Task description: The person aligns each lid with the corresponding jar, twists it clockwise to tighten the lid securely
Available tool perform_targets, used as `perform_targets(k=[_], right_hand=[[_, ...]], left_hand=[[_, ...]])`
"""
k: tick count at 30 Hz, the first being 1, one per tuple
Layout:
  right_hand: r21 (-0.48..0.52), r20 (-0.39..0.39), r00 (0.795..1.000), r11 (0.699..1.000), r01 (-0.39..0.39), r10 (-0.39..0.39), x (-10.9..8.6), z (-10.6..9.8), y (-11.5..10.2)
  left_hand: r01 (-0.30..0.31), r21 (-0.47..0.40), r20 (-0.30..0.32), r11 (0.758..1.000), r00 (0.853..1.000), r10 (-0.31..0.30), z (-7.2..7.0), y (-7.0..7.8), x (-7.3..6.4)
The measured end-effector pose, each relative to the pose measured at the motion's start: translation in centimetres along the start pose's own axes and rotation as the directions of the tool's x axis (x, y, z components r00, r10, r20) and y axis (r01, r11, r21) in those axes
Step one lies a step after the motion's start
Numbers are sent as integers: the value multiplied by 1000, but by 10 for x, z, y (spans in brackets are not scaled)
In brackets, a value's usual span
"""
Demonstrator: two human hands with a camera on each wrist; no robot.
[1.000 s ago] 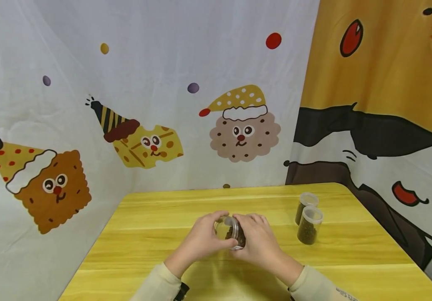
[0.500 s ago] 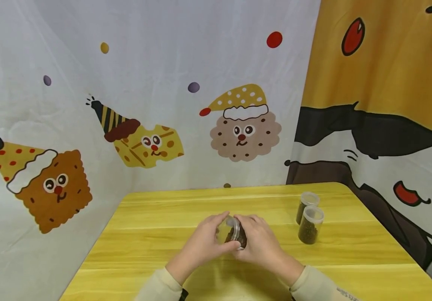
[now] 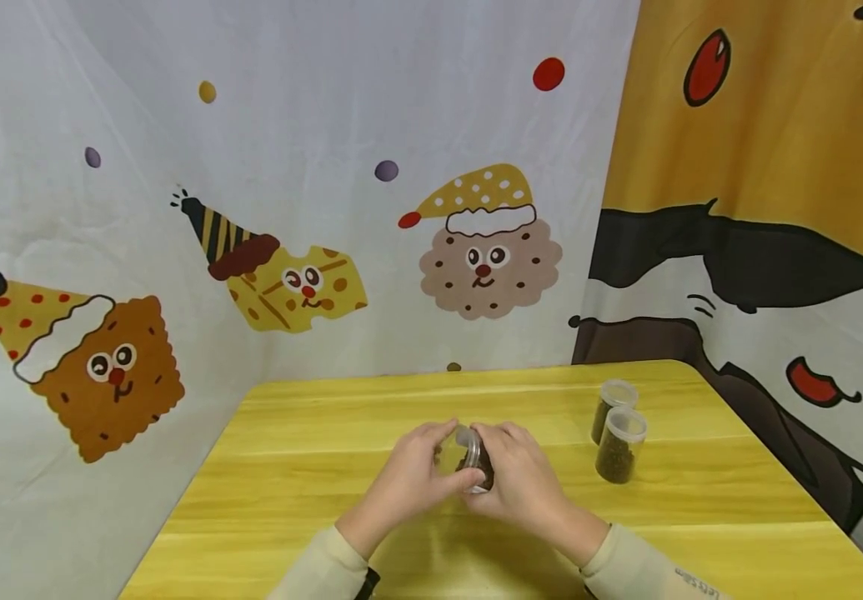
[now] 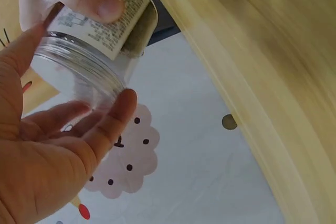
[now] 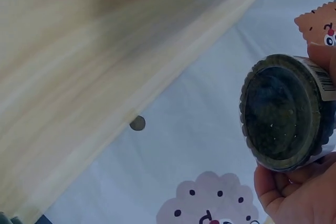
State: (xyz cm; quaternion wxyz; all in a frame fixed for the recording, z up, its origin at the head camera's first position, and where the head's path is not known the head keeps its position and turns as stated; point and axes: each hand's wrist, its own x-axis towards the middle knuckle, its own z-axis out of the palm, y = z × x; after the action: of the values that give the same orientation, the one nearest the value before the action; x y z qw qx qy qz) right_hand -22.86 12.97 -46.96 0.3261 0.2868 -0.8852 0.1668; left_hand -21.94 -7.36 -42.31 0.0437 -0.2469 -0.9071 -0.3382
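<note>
A clear plastic jar [image 3: 487, 468] with dark, crumbly contents is tipped on its side between both hands above the table. My left hand [image 3: 418, 473] holds the clear lid [image 4: 73, 74], thumb on one side and fingers on the other. My right hand [image 3: 523, 477] grips the jar's body, its thumb pressing on the printed label [image 4: 97, 24] in the left wrist view. The jar's round, dark base [image 5: 273, 116] faces the camera in the right wrist view, with a barcode at its side. The hands hide much of the jar in the head view.
Two similar lidded jars stand on the right part of the table, the nearer jar [image 3: 617, 454] partly in front of the farther jar [image 3: 605, 412]. The yellow wood-grain table [image 3: 288, 467] ends at a patterned cloth [image 3: 311, 125] behind it.
The left hand has shifted slightly right and closer to the right hand, covering more of the lid end. The right hand keeps its hold on the jar; the standing jars have not moved.
</note>
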Motion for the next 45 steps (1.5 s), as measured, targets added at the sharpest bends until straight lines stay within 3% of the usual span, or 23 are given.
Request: perform_targets(k=[4,8,12,15,19,24,28,32,35,39,43,45], right_hand=[[17,-32,999,999,27,-27,5,-5,1],[57,-25,999,998,23,-21,7,-9,-1],[78,-7,1000,997,0,1,10,-10,-4],[100,2,1000,995,-16,16,11,-9,-7],[122,-7,1000,992,-18,19,10,-5,-10],[99,-79,997,995,16,-8,8,0,-11],[90,-109,994,995,43,-33,9,0,-11],[122,-56,998,992,23,-16,9,-5,-11],[221,38,999,975,-37,30,10,-10,-9],[397,181,981,908,-134,66,12,-18,-4],[526,254,966,833,-171,37,15,-22,3],[539,250,968,827,-159,23,17,-22,4]], left_hand=[[-80,-54,-14,995,997,80,-6,-3,3],[-108,-84,-8,991,994,108,-9,-3,3],[-127,32,-3,991,992,127,-9,2,2],[-137,155,-19,978,990,142,-5,5,2],[-97,260,-77,961,990,121,4,10,2],[-19,319,-162,948,984,75,14,18,5],[-43,317,-208,947,972,114,15,19,8],[-106,327,-172,939,970,169,13,16,10],[-169,339,-114,925,969,218,9,13,12],[-274,344,-54,898,949,310,3,10,14],[-380,397,-52,835,900,434,-1,6,14],[-401,434,-63,806,879,472,-2,6,14]])
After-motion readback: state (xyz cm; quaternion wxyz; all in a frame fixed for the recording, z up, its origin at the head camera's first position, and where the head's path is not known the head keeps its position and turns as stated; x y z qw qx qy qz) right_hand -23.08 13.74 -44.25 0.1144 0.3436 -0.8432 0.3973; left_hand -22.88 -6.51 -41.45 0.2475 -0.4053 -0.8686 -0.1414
